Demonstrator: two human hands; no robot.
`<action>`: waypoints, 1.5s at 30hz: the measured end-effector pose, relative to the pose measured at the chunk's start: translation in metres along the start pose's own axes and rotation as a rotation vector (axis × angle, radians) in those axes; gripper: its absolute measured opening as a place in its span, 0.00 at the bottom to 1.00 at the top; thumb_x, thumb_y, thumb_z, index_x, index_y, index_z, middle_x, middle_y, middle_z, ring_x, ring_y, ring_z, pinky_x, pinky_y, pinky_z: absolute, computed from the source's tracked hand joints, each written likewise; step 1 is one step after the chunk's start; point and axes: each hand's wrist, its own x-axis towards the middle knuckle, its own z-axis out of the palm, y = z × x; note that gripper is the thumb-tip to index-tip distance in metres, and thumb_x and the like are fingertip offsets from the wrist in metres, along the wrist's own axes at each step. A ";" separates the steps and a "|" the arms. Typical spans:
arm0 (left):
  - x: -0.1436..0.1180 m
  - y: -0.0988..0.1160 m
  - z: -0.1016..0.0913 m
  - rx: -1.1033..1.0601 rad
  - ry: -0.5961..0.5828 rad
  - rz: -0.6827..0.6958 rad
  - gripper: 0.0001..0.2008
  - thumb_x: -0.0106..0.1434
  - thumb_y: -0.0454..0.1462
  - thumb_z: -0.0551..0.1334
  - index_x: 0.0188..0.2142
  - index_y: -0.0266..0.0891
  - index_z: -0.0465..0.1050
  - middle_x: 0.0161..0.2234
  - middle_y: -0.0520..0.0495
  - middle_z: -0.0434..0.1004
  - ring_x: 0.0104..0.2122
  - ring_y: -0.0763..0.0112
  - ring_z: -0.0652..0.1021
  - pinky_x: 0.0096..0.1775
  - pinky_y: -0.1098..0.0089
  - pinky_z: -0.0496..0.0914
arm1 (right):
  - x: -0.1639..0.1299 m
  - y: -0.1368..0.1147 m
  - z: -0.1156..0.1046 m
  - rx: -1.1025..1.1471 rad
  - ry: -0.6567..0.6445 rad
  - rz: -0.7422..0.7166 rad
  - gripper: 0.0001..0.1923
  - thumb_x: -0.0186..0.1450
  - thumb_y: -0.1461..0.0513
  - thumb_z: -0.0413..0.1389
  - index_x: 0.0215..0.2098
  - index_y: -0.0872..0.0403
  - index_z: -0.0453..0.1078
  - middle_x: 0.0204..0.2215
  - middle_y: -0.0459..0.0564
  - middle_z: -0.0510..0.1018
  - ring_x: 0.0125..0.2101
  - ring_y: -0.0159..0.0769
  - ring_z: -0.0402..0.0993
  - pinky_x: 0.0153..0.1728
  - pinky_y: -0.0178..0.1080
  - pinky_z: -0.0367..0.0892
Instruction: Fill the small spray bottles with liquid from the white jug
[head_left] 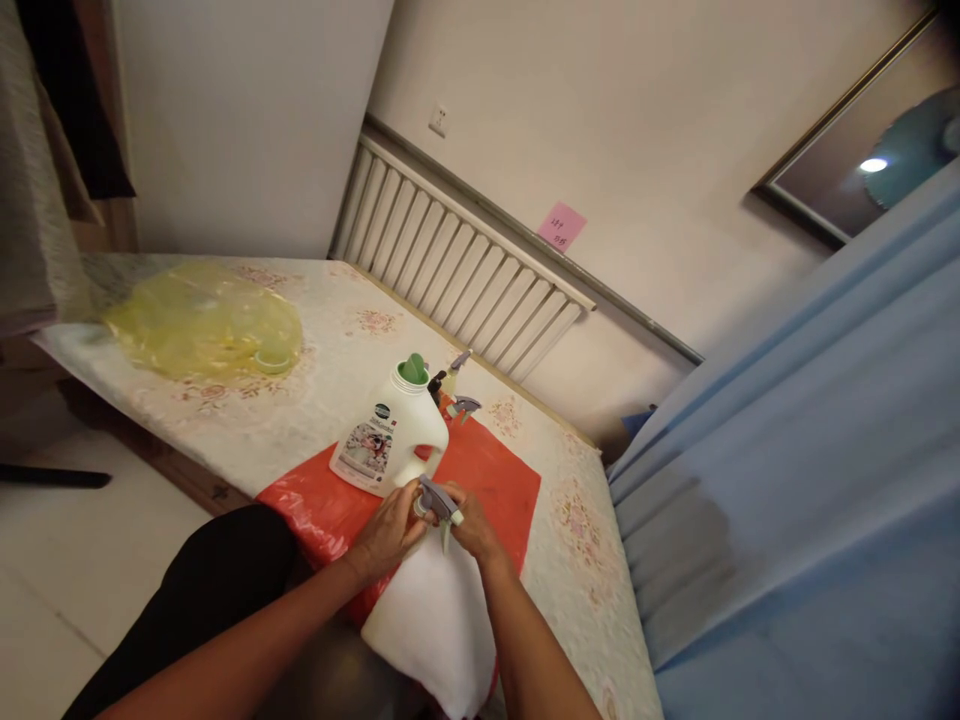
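Observation:
My left hand (391, 527) and my right hand (472, 522) meet in front of me, closed around a grey and pale green trigger spray head (439, 500). My fingers partly cover it, and whether a bottle is attached is hidden. Just below my hands lies a white cloth-like sheet (435, 625), draped towards me. Beyond my left hand an uncapped white detergent jug (405, 425) stands upright on a red plastic sheet (487, 470), its inner spout green. Right behind the jug are two more trigger spray heads, one grey (465, 405) and another farther back (460, 362).
A floral tablecloth (375, 355) covers the surface. At its left lies a yellow plastic bag (202, 325) with a round pale green cap (273, 360) by it. Behind runs a white radiator (457, 250); a blue curtain (787, 480) hangs along the right.

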 end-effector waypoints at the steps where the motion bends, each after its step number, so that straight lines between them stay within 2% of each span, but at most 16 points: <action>1: 0.000 -0.001 0.000 0.002 0.003 -0.001 0.27 0.63 0.38 0.57 0.61 0.37 0.56 0.52 0.36 0.72 0.53 0.55 0.72 0.55 0.52 0.68 | 0.000 0.001 0.002 0.003 0.017 0.005 0.11 0.61 0.57 0.58 0.38 0.53 0.78 0.36 0.50 0.80 0.37 0.38 0.76 0.40 0.36 0.69; 8: -0.001 -0.001 0.001 -0.003 -0.003 0.008 0.30 0.59 0.32 0.58 0.61 0.39 0.56 0.50 0.39 0.72 0.52 0.56 0.73 0.55 0.53 0.68 | -0.006 -0.001 0.021 0.038 0.185 0.062 0.11 0.59 0.57 0.58 0.37 0.55 0.74 0.35 0.50 0.80 0.35 0.38 0.75 0.39 0.36 0.69; 14: -0.001 -0.001 0.001 -0.003 -0.024 0.011 0.32 0.59 0.30 0.56 0.62 0.39 0.53 0.53 0.38 0.70 0.54 0.56 0.71 0.56 0.52 0.67 | -0.009 -0.011 0.039 0.061 0.345 0.147 0.07 0.58 0.59 0.57 0.31 0.54 0.70 0.28 0.47 0.78 0.29 0.35 0.71 0.32 0.34 0.67; 19: -0.001 0.000 -0.001 0.002 -0.037 0.028 0.30 0.62 0.32 0.55 0.63 0.38 0.52 0.53 0.37 0.69 0.54 0.55 0.71 0.56 0.52 0.66 | -0.011 -0.011 0.057 0.047 0.498 0.232 0.04 0.57 0.61 0.57 0.29 0.53 0.67 0.25 0.43 0.73 0.27 0.33 0.67 0.31 0.33 0.65; 26: -0.003 0.001 -0.009 0.000 -0.091 0.078 0.37 0.58 0.35 0.62 0.64 0.38 0.49 0.57 0.35 0.65 0.56 0.52 0.69 0.58 0.51 0.64 | -0.009 -0.003 0.079 -0.006 0.645 0.317 0.04 0.56 0.63 0.56 0.28 0.52 0.64 0.21 0.39 0.64 0.24 0.32 0.62 0.29 0.33 0.62; 29: 0.000 0.002 -0.011 -0.006 -0.109 0.081 0.34 0.59 0.36 0.61 0.63 0.36 0.51 0.55 0.34 0.67 0.55 0.52 0.70 0.57 0.51 0.65 | -0.010 -0.001 0.077 -0.004 0.628 0.304 0.04 0.56 0.64 0.56 0.31 0.54 0.68 0.21 0.38 0.62 0.23 0.31 0.62 0.27 0.32 0.62; 32: 0.003 0.007 -0.015 -0.018 -0.131 0.092 0.30 0.61 0.38 0.61 0.61 0.37 0.54 0.53 0.35 0.68 0.53 0.53 0.71 0.55 0.52 0.67 | -0.017 0.004 0.070 -0.006 0.592 0.286 0.11 0.56 0.65 0.56 0.38 0.55 0.72 0.20 0.37 0.64 0.22 0.31 0.64 0.27 0.32 0.64; 35: 0.004 0.010 -0.020 -0.025 -0.162 0.074 0.28 0.60 0.37 0.61 0.59 0.39 0.57 0.50 0.39 0.71 0.50 0.56 0.74 0.53 0.54 0.68 | -0.033 0.015 0.061 -0.056 0.594 0.284 0.17 0.57 0.65 0.56 0.46 0.57 0.71 0.21 0.38 0.67 0.23 0.32 0.67 0.29 0.32 0.66; 39: 0.003 0.007 -0.024 -0.050 -0.220 0.014 0.28 0.56 0.36 0.64 0.55 0.40 0.60 0.52 0.41 0.70 0.51 0.57 0.73 0.54 0.57 0.68 | -0.063 0.037 0.047 -0.174 0.608 0.285 0.17 0.58 0.66 0.56 0.46 0.56 0.72 0.22 0.41 0.70 0.23 0.34 0.68 0.29 0.34 0.66; 45: 0.007 0.010 -0.031 -0.087 -0.272 -0.081 0.28 0.59 0.45 0.63 0.56 0.40 0.59 0.53 0.41 0.71 0.51 0.58 0.76 0.53 0.61 0.69 | -0.108 0.074 0.041 -0.340 0.613 0.252 0.17 0.60 0.68 0.54 0.48 0.56 0.72 0.30 0.49 0.77 0.28 0.38 0.73 0.34 0.39 0.69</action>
